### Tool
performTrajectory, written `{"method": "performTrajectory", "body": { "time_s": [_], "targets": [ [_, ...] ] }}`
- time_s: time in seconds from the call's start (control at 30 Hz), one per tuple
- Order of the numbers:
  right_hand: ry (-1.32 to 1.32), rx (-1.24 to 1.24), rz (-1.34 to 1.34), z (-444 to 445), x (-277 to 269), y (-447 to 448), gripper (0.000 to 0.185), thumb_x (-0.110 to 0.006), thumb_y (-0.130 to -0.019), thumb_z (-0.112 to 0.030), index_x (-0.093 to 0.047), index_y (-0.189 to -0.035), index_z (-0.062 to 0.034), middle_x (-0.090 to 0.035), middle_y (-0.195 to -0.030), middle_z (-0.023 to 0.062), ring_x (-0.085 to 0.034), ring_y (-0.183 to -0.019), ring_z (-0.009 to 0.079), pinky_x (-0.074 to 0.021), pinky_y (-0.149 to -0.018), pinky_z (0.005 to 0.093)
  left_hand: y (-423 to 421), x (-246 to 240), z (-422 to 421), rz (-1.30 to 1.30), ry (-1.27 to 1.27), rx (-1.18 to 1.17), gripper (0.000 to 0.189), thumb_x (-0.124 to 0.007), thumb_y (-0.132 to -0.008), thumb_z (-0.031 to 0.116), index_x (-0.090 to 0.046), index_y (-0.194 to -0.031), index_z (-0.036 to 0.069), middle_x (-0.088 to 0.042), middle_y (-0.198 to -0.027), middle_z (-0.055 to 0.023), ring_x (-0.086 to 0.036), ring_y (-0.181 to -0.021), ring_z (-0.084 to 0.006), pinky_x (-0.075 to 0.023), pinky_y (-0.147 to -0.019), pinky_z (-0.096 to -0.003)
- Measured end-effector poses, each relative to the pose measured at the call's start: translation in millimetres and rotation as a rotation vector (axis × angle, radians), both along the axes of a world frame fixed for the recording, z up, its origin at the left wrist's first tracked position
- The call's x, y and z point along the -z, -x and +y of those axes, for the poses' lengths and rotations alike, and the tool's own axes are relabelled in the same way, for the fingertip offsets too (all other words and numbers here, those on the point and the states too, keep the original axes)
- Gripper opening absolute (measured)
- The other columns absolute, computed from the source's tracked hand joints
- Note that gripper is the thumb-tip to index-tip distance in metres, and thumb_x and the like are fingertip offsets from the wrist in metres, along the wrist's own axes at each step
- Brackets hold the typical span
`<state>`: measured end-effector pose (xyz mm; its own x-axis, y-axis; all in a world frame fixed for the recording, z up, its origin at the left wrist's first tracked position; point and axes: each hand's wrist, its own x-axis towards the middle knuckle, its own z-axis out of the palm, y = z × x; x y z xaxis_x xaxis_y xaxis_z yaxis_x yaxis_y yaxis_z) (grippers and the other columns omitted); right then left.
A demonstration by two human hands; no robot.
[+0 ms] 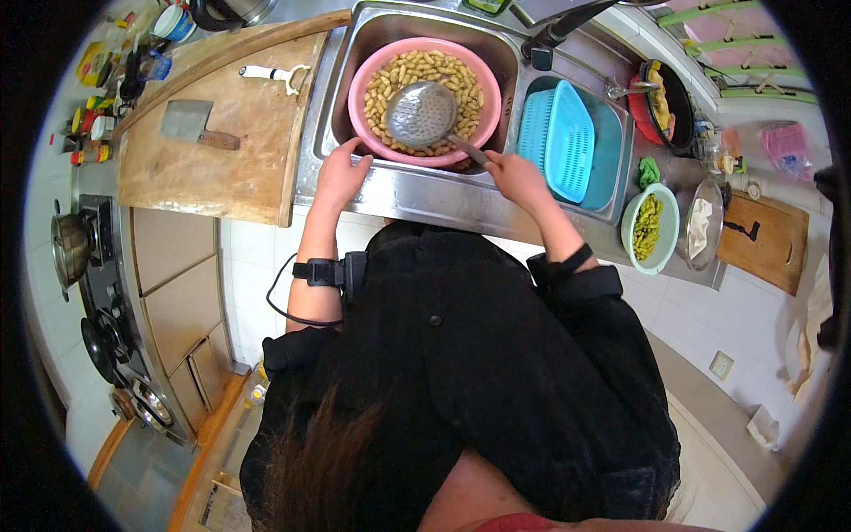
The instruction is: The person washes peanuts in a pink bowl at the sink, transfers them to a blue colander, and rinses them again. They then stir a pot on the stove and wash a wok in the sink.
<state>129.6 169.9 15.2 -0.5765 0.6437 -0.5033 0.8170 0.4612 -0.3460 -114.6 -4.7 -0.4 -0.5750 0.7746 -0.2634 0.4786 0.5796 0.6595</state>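
Observation:
A pink plastic basin [490, 93] full of peanuts in their shells [425, 63] sits in the steel sink's larger bowl. My right hand [517, 178] grips the handle of a metal skimmer [421, 114], whose perforated head rests on the peanuts. At the basin's near left rim is my left hand [343, 174], fingers apart, with the fingertips by the rim; whether they touch it I cannot tell. Two blue plastic baskets [570, 143], one tilted inside the other, stand in the smaller bowl on the right.
Left of the sink, a wooden board [259, 153] bears a cleaver [187, 120] and a peeler [274, 73]. A black faucet [542, 56] reaches over from behind. On the right counter stand a pale green basket [670, 229] of green pods and a bowl [715, 229] holding a white cloth.

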Motion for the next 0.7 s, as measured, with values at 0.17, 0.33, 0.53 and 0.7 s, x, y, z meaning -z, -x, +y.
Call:
{"method": "performTrajectory", "body": {
  "time_s": [0.17,0.33,0.53,0.7],
  "targets": [
    [0.021,-0.051,-0.017,13.9,19.8,17.8,0.033,-0.048,-0.089,-0.033,-0.061,-0.115,-0.0171,-0.064,-0.096,0.0184,-0.061,-0.089,0.0374,-0.048,-0.078,0.0466,-5.0,-8.0,1.3,-0.069,0.029,-0.017,0.046,-0.062,-0.078,0.022,-0.055,-0.119,0.002,-0.062,-0.108,-0.0214,-0.063,-0.093,-0.0317,-0.0479,-0.083,-0.0386],
    [0.04,-0.042,0.071,9.8,41.8,27.8,0.031,-0.05,-0.088,-0.031,-0.064,-0.109,-0.0132,-0.064,-0.096,0.0193,-0.061,-0.088,0.0374,-0.048,-0.078,0.0447,2.4,16.0,-10.7,0.016,0.041,-0.016,0.048,-0.063,-0.078,0.025,-0.055,-0.12,0.003,-0.061,-0.109,-0.0221,-0.06,-0.096,-0.0334,-0.0468,-0.085,-0.0395],
    [0.044,0.03,0.119,17.8,17.3,28.4,0.032,-0.051,-0.088,-0.031,-0.064,-0.104,-0.0065,-0.063,-0.096,0.0215,-0.06,-0.09,0.0382,-0.0475,-0.078,0.0444,2.9,9.4,-15.2,0.031,0.024,-0.058,0.048,-0.063,-0.078,0.025,-0.055,-0.12,0.004,-0.061,-0.109,-0.0207,-0.06,-0.097,-0.0338,-0.0463,-0.086,-0.0397],
    [0.121,0.061,0.123,27.8,45.4,19.1,0.033,-0.051,-0.088,-0.03,-0.063,-0.11,-0.0089,-0.064,-0.091,0.0209,-0.062,-0.084,0.0359,-0.0481,-0.075,0.0418,-2.0,2.9,-9.8,-0.056,0.054,-0.041,0.048,-0.062,-0.078,0.025,-0.055,-0.12,0.004,-0.06,-0.111,-0.0214,-0.058,-0.101,-0.0346,-0.0458,-0.087,-0.0401]
  ]
}}
